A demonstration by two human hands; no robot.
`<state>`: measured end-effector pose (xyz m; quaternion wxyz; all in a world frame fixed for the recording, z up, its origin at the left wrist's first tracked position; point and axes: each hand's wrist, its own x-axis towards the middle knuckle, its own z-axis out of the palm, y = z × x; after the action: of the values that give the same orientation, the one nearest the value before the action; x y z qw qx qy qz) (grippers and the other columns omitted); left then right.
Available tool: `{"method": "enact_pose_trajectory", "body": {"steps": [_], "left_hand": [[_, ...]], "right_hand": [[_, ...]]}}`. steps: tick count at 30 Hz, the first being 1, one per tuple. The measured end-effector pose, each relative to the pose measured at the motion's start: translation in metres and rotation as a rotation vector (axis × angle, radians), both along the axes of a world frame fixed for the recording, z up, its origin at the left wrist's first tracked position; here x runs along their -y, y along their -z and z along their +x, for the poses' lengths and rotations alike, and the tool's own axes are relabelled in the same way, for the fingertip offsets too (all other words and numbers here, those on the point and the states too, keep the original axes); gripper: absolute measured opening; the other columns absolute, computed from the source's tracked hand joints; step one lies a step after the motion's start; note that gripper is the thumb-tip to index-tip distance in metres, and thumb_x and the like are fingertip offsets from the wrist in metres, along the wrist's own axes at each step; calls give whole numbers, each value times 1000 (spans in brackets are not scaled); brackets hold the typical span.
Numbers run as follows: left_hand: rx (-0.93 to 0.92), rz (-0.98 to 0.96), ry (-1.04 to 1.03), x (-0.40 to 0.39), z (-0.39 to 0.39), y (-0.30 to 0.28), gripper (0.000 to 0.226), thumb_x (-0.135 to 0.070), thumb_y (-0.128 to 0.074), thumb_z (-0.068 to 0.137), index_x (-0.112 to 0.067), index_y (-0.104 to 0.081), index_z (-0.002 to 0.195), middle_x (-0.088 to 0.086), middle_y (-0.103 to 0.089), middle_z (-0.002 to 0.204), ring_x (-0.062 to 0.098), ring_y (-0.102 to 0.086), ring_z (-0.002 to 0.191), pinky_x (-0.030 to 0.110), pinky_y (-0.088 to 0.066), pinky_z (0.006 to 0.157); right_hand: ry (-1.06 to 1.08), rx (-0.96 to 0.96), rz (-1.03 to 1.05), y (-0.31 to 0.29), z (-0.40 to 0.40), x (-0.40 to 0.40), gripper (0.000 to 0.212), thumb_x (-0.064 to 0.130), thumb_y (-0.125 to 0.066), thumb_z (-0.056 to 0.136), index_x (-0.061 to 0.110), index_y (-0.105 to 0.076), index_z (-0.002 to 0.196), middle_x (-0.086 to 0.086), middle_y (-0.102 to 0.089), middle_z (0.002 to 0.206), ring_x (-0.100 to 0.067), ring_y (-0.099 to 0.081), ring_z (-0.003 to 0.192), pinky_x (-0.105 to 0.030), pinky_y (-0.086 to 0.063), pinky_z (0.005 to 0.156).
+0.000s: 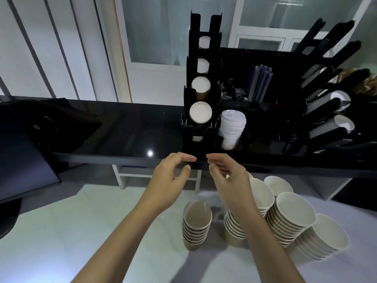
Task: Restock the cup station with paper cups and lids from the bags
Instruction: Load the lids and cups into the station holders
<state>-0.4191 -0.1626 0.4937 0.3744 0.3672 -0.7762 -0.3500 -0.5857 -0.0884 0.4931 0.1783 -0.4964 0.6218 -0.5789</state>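
Note:
My left hand (173,173) and my right hand (225,174) hover side by side just in front of the black counter edge, fingertips nearly meeting, fingers loosely curled with nothing visible in them. Above them stands the black cup station (265,119). Its upright column (201,88) shows several cups with white rims facing me. A stack of white lids (232,127) sits in the slot beside it. Below my hands, a brown cup stack (196,223) in a clear sleeve stands on the white table. Several taller cup stacks (291,217) lean to its right.
A second slanted black cup rack (326,99) with a few cups stands at the right. Blue packets (260,82) fill a rear compartment. The glossy black counter (122,129) runs left, and a dark monitor (20,160) sits at the far left. The white table (81,221) spreads below.

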Motion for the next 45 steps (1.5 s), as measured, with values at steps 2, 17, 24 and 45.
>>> {"method": "enact_pose_trajectory", "body": {"steps": [2, 17, 24, 45], "left_hand": [[4, 18, 5, -4, 3, 11, 26, -20, -56, 102, -37, -67, 119, -25, -63, 119, -5, -53, 120, 15, -41, 97], [54, 189, -2, -25, 30, 92, 30, -9, -53, 101, -31, -69, 114, -22, -68, 116, 0, -61, 111, 27, -50, 100], [103, 252, 5, -31, 43, 120, 35, -6, -51, 99, -32, -65, 117, -17, -68, 116, 2, -61, 111, 31, -51, 100], [161, 379, 112, -49, 33, 169, 65, -35, -80, 84, -34, -47, 139, -23, -58, 130, -5, -54, 117, 5, -41, 85]], "right_hand": [[-3, 11, 26, 10, 3, -5, 23, 6, -63, 98, 22, -73, 111, 12, -74, 98, -1, -68, 95, -11, -50, 84], [-70, -71, 305, 84, 23, -44, 52, 28, -74, 90, 37, -54, 137, 21, -56, 135, 2, -49, 129, -33, -41, 114], [-119, 57, 481, 121, 29, -57, 121, 55, -87, 54, 36, -27, 157, 14, -41, 151, -6, -40, 140, -26, -37, 113], [-19, 5, 487, 157, 28, -54, 93, 41, -93, 54, 36, -50, 136, 14, -60, 130, -7, -57, 122, -32, -51, 101]]}}
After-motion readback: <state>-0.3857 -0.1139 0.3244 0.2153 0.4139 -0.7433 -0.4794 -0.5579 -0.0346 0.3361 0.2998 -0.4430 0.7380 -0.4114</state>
